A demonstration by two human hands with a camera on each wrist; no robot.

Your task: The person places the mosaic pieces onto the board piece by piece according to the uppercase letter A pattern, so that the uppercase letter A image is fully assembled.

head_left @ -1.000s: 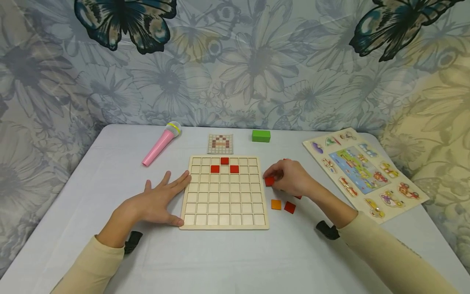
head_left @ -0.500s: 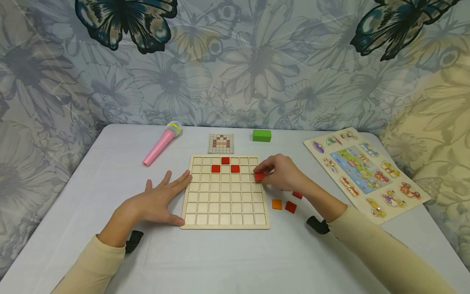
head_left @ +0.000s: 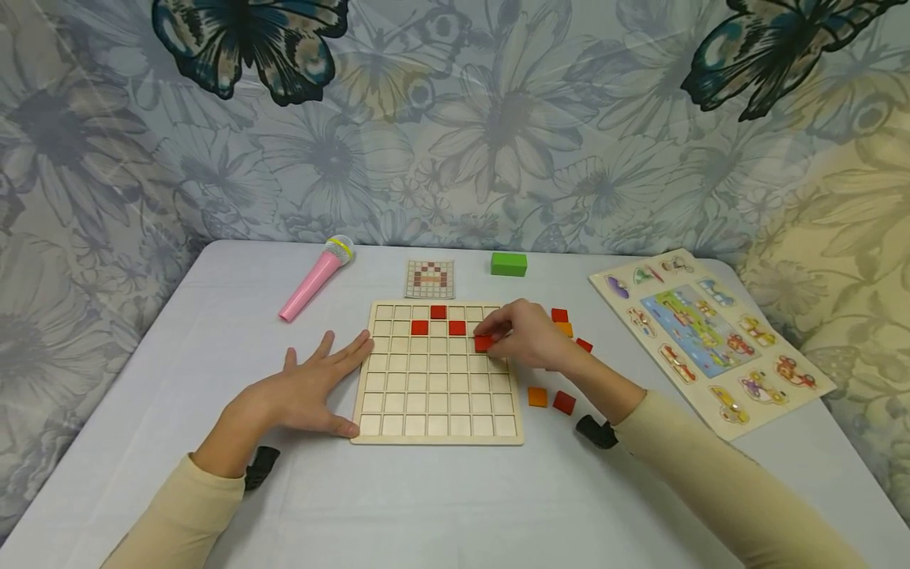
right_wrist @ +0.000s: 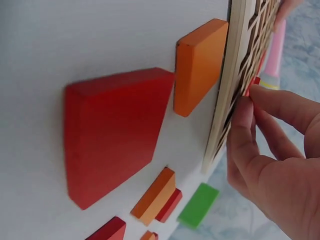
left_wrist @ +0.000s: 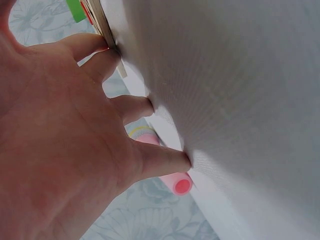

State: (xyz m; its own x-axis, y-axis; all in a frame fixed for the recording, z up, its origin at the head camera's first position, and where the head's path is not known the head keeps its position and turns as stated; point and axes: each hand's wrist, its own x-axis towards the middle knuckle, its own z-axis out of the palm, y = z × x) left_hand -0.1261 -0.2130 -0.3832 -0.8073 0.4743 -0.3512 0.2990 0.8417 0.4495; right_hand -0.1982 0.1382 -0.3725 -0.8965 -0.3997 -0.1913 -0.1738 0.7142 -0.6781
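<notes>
A pale wooden grid board (head_left: 437,403) lies mid-table, with red square tiles (head_left: 419,327) in its two far rows. My right hand (head_left: 529,336) pinches another red tile (head_left: 483,344) between thumb and fingertips, over the right part of the third row. Whether that tile touches the board cannot be told. In the right wrist view the fingers hide most of it. My left hand (head_left: 306,391) spreads its fingers along the board's left edge, thumb at the near corner. Seen from the left wrist, its fingertips (left_wrist: 185,162) rest on the tablecloth and by the board's side.
Loose red (head_left: 565,402) and orange (head_left: 537,397) tiles lie right of the board. Behind it are a small pattern card (head_left: 430,279) and a green block (head_left: 509,264). A pink toy microphone (head_left: 313,284) lies back left, a picture puzzle board (head_left: 711,340) at right.
My right hand has carried the red tile leftward, from beside the board to over its third row, uncovering loose tiles behind it. The left hand stays in place.
</notes>
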